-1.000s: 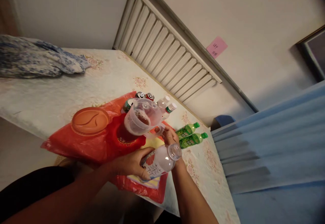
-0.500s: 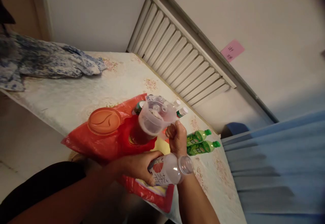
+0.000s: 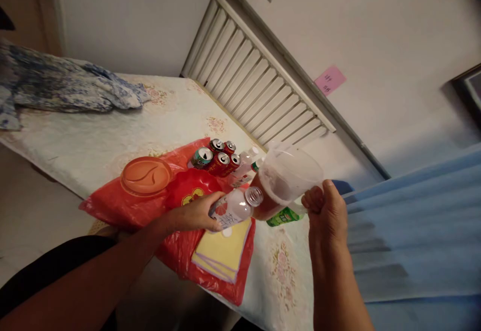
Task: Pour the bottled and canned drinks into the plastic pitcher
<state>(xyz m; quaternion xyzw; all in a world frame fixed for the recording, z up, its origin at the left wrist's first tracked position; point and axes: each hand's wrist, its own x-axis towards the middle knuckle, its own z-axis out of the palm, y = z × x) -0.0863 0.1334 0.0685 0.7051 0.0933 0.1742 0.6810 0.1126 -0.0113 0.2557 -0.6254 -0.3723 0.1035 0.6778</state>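
Left hand (image 3: pixel 197 215) wrapped round uncapped bottle (image 3: pixel 232 210), frame centre; right hand (image 3: pixel 327 211) has the jug (image 3: pixel 295 171) by its handle, right of centre. Keep bottle braced, tilt jug slowly so brown liquid (image 3: pixel 268 203) won't slop.

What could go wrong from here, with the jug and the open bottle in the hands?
The right hand grips the jug only by its handle, so it might twist and slop brown liquid onto the yellow cloth. The left hand holds the uncapped bottle close to the jug; a bump could perhaps jar it loose.
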